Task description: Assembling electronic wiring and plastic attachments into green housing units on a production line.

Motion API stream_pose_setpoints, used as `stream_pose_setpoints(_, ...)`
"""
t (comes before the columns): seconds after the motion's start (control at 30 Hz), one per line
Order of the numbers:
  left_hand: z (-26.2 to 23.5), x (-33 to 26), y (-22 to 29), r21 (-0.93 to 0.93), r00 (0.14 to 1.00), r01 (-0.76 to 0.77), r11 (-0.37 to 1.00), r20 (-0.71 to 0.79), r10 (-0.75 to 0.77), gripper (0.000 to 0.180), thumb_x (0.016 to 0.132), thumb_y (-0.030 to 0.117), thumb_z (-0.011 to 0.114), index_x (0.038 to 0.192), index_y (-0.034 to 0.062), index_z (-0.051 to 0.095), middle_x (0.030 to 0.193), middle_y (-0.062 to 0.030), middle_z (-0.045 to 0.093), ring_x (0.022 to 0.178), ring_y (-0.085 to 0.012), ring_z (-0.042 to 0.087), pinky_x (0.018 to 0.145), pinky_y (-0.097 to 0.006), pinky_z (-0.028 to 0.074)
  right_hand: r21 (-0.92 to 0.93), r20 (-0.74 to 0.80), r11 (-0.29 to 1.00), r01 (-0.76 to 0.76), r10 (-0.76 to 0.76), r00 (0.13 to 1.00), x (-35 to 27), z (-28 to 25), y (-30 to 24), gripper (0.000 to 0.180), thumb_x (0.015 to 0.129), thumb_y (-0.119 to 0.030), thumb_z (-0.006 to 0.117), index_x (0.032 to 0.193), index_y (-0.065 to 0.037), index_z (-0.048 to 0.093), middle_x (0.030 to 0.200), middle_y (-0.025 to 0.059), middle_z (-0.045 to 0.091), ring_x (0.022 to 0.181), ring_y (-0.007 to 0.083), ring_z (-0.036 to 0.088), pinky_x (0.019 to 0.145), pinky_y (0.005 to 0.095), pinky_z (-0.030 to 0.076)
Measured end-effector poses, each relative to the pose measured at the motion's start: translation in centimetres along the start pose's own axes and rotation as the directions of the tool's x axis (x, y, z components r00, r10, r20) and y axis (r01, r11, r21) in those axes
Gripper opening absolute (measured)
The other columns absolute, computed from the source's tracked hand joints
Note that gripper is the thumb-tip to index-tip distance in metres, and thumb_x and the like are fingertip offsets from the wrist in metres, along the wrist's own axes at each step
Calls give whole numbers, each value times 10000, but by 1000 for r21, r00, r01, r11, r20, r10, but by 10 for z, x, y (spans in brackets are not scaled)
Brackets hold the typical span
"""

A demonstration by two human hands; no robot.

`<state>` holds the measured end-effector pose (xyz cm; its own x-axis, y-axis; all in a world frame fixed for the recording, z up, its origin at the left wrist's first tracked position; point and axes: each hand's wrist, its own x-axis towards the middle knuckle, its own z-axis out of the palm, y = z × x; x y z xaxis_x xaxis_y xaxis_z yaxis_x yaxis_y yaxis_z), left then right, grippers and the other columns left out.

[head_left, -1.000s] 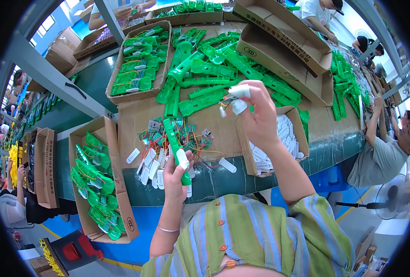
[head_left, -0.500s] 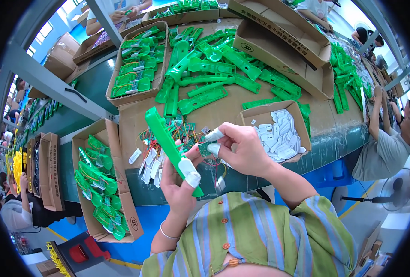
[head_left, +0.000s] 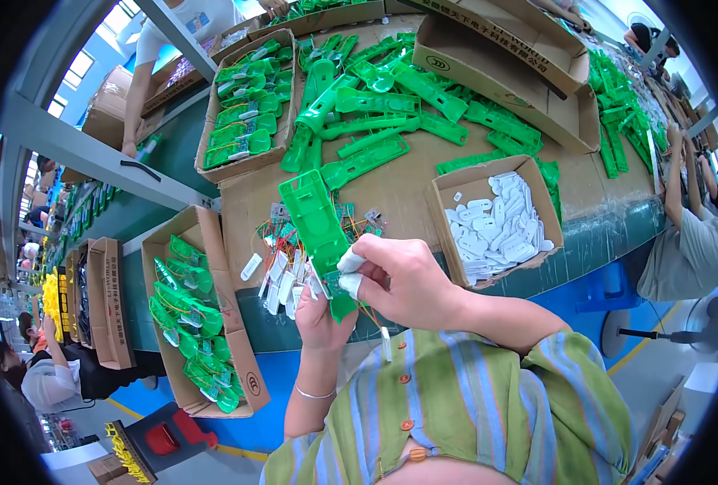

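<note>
A long green plastic shell [head_left: 314,212] stands tilted in my left hand [head_left: 320,323], its hollow side turned up toward me. My left fingers are wrapped round its lower end. My right hand [head_left: 411,279] has white covers on thumb and index finger. Those two pinch at a small green circuit board [head_left: 337,279], mostly hidden, at the lower part of the shell. Thin wires run down from there to a small white plug [head_left: 386,344] hanging in front of my shirt. Behind the shell lies a pile of circuit boards with red and yellow wires [head_left: 282,230], beside white plastic pieces [head_left: 279,281].
A carton of white oval covers [head_left: 449,242] stands right of my hands. Cartons of wired green shells stand at left [head_left: 238,339] and far left [head_left: 208,166]. Loose green shells [head_left: 375,101] heap at the back beside stacked cartons [head_left: 529,105]. Other people work around the table.
The shell has turned so its hollow side shows. My right hand has brought the circuit board from beside the shell onto its lower part, and the wires now hang lower.
</note>
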<state>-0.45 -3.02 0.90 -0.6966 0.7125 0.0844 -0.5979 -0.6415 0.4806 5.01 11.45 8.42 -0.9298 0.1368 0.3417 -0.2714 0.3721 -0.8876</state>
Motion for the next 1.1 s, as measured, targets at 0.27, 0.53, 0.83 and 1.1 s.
stream_pose_setpoints(0.27, 9, -3, -4, 11, 998, -61, 998, -29, 61, 404, 875, 186, 484, 1224, -3, 411, 1184, -145, 505, 1071, -264, 517, 908, -380, 427, -95, -38, 992, 81, -85, 996, 0, 5, -2, 158, 687, 28, 599, 827, 6, 530, 687, 104, 562, 579, 236, 589, 514, 319, 477)
stream_pose_setpoints(0.53, 12, -7, -2, 55, 992, -84, 995, -89, 88, 368, 899, 156, 439, 1232, 1, 402, 1176, -134, 510, 1066, -251, 520, 915, -381, 424, -456, 106, 821, 344, -333, 937, -7, 3, 5, 248, 639, -11, 618, 878, 29, 561, 880, 113, 492, 686, 217, 555, 560, 305, 485)
stream_pose_setpoints(0.83, 22, -7, -4, 71, 990, -47, 996, -133, 56, 365, 906, 163, 436, 1236, 12, 405, 1173, -121, 515, 1061, -236, 525, 912, -370, 428, -474, 176, 775, 417, -380, 908, -8, -2, -3, 278, 633, -31, 589, 894, 59, 549, 892, 139, 479, 717, 242, 520, 582, 306, 476)
stream_pose_setpoints(1.1, 21, -7, -5, 111, 995, -70, 991, -68, 78, 377, 897, 180, 467, 1234, 18, 416, 1170, -106, 521, 1054, -219, 529, 905, -356, 433, -559, 184, 707, 433, -404, 896, -11, 0, -12, 303, 584, -69, 578, 852, 70, 548, 889, 160, 469, 771, 274, 527, 613, 310, 495)
